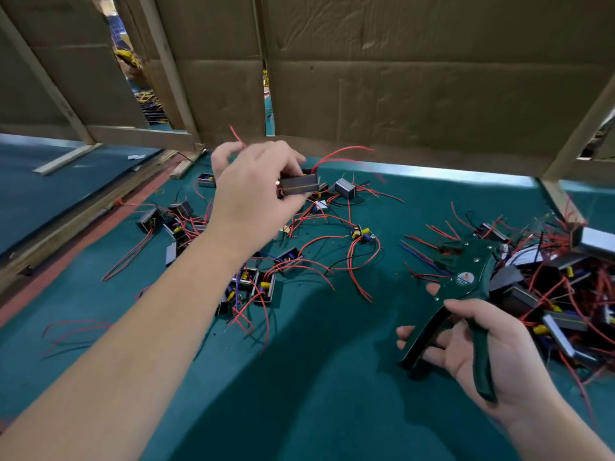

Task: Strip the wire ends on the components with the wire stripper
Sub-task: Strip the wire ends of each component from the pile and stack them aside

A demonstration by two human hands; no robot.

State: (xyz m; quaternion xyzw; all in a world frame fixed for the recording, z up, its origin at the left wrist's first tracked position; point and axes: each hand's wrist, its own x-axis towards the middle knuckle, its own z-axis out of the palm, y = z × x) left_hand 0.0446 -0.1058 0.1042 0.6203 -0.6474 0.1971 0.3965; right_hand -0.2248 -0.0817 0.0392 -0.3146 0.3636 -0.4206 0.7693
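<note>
Right fingers [405,331] gripped the stripper [466,277], left fingers [229,153] pinched a component [299,185] well apart from it, and a heap [549,294] just right of the stripper suggested much stripping remained.

Left hand [253,191] far forward; right hand [482,347] near, palm up.

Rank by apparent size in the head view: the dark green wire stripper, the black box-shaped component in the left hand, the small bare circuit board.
dark green wire stripper (nearest the camera)
black box-shaped component
small bare circuit board
</note>
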